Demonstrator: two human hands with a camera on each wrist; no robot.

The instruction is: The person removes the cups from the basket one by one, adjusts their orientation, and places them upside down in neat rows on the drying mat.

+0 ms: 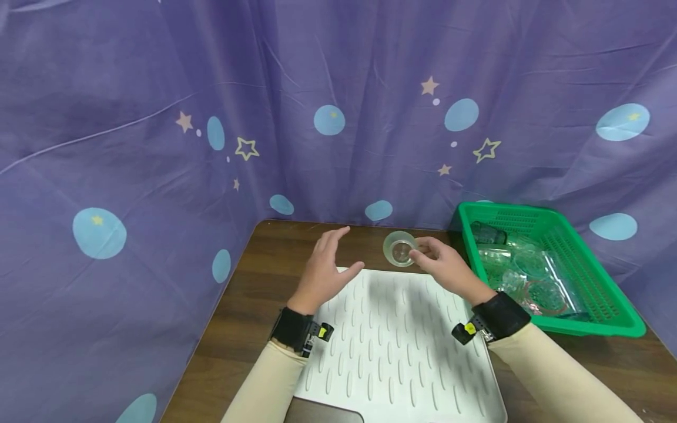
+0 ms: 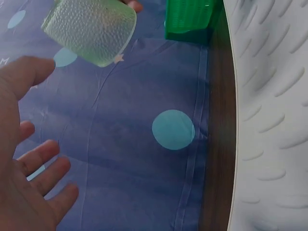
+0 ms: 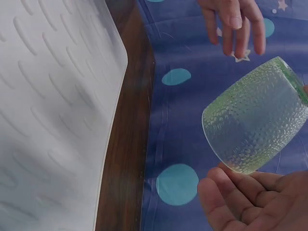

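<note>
A clear drinking glass (image 1: 400, 249) with a dimpled, greenish-tinted wall is held tilted in the air above the far edge of a white ribbed mat (image 1: 391, 341). My right hand (image 1: 441, 264) pinches it by its side between thumb and fingers. In the right wrist view the glass (image 3: 257, 115) shows its whole textured side, fingers (image 3: 236, 190) against its lower edge. My left hand (image 1: 324, 273) hovers to the left of the glass, apart from it, thumb and fingers spread. From the left wrist, the glass (image 2: 94, 29) appears beyond my left thumb.
At the right stands a green plastic basket (image 1: 597, 282) with several glasses (image 1: 531, 264) lying in it. The wooden table (image 1: 227, 346) borders a purple curtain (image 1: 370, 164) at the back and left. A dark flat item (image 1: 322, 411) lies at the mat's near left edge.
</note>
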